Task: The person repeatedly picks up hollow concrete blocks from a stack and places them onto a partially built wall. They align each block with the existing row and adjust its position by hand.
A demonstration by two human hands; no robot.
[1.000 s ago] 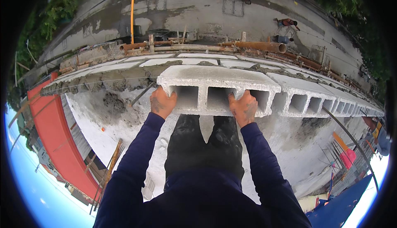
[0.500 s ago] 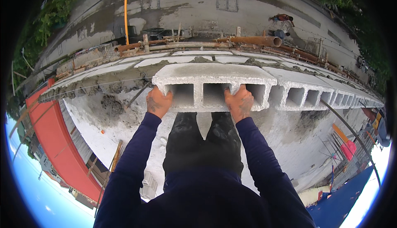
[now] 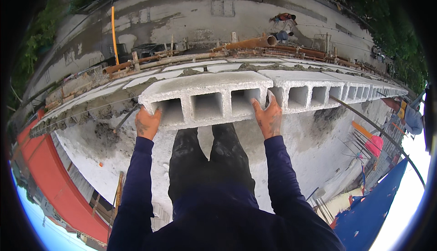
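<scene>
A grey hollow concrete block (image 3: 205, 83) lies across the top of the wall in front of me, its open cells facing me. My left hand (image 3: 148, 122) is closed around its left end, thumb at the leftmost cell. My right hand (image 3: 267, 114) grips the right end, thumb at the front edge by the rightmost cell and fingers around the end web. That end sits close beside a row of similar blocks (image 3: 314, 78) running off to the right. Wet mortar (image 3: 98, 95) lies along the wall to the left, with a thin string stretched over it.
Long steel bars (image 3: 382, 135) slant out from the wall at right. Rusty pipes (image 3: 255, 43) and timber lie beyond the wall, above a road where people (image 3: 283, 18) are. A person (image 3: 412, 116) is at far right. A red roof beam (image 3: 54, 169) stands at left.
My right hand has moved from an inner web of the block to its right end. My left hand still grips the left end. The whole view has shifted a little.
</scene>
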